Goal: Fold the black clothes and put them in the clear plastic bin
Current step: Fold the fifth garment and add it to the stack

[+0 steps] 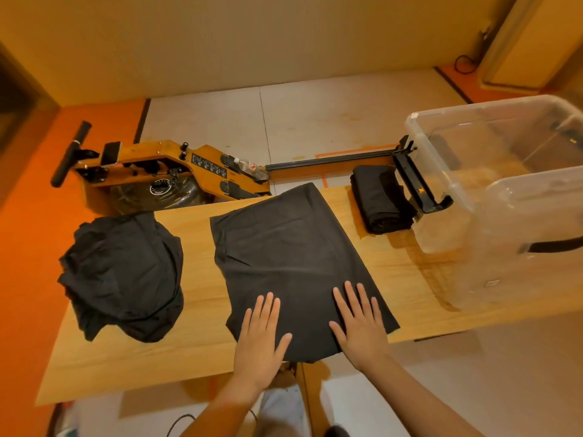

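Head view finds both my hands flat on the cloth (293, 253), which lies spread across the middle of the tabletop (195, 247), one corner reaching the far edge and the near end lapping slightly over the near edge; my left hand (260, 335) presses its near-left part and my right hand (359, 326) its near-right, fingers straight and a little apart, clamped on nothing; a loose pile (123, 275) of black clothes sits at the left end, a folded stack (381, 200) rests at the far edge just beside the bin (520, 216), and the bin stands at the right end, with no black cloth inside that I can see; a rower (164, 175) lies on the floor beyond the far edge. I judge this to be the smoothing step, mid-fold; next I should pinch the near hem with both hands, carry it over toward the far edge, keep the sides lined up, then press flat again before the bin.
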